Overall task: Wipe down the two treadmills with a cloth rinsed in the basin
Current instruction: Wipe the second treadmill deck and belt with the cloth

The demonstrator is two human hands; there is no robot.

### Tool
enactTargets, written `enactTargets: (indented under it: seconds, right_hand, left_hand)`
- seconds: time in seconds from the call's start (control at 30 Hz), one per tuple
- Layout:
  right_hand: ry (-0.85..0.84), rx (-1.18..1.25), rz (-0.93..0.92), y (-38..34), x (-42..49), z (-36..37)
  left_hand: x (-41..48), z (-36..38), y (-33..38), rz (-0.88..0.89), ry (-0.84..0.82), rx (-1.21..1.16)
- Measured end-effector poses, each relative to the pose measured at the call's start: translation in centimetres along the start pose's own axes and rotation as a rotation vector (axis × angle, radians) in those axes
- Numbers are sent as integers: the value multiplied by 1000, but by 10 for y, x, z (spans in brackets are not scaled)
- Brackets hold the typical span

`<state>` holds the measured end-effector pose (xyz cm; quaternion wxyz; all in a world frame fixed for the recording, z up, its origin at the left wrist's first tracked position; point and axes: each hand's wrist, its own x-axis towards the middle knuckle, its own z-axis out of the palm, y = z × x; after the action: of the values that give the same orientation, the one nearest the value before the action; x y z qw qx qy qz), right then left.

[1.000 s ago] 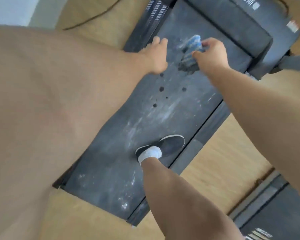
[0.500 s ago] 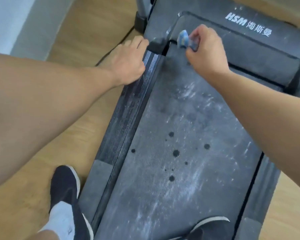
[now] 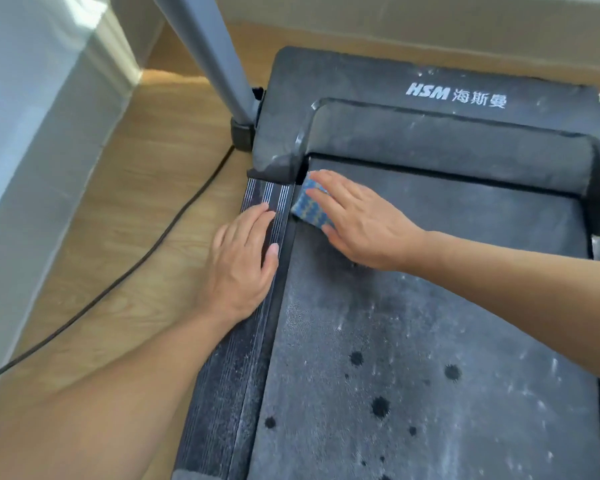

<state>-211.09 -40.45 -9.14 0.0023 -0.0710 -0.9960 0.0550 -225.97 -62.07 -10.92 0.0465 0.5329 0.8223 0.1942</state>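
Left hand (image 3: 241, 261) lies flat on the ribbed side rail (image 3: 222, 393) with its fingers straight and together, holding nothing. It looks to be propping the person up. The rail is dusty, so a palm leaning hard on it could skid, most likely toward the power cable (image 3: 118, 278) that trails over the wooden floor just beside the treadmill (image 3: 361, 84).

Next to the right, the blue patterned cloth (image 3: 309, 206) sits at the front left corner of the belt (image 3: 430, 341), touching the edge of the motor cover (image 3: 447, 140) and the seam by the rail. Wiping from here could push grit down into that seam rather than lift it. The belt may also creep under a firm stroke.

The right hand (image 3: 361, 223) is spread over the cloth, fingers (image 3: 321, 194) straight, pressing it down and not gripping it. The cloth could therefore bunch or slip out from under the palm.

Further along, dark wet spots (image 3: 380, 406) dot the pale dust, and one damp pass may only smear it into streaks. No basin or second treadmill is in view.
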Motion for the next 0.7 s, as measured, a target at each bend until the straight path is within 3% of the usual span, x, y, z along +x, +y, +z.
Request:
enactTargets:
  seconds: [0.1,0.2,0.3,0.4,0.47,0.57,0.7]
  right_hand:
    - [-75,-31,-59,4,3,18]
    - [-64,25,39,-1,2,30]
    - [10,203,352,-36,9,32]
    - [71,444,803,-83,32,18]
    - [69,549,974,-114,39,9]
    - [92,481,890,-140,26,6]
    - [56,293,662,-112,13,31]
  left_hand:
    - [-13,11,2,-48,10,13]
    - [-13,17,2,-46,-6,61]
    - [-13,15,3,-51,-14,95]
    - [-15,16,4,-49,-9,125]
    - [-15,18,2,-48,4,133]
    - [-12,20,-1,-50,6,145]
    - [-12,21,-2,-38,21,97]
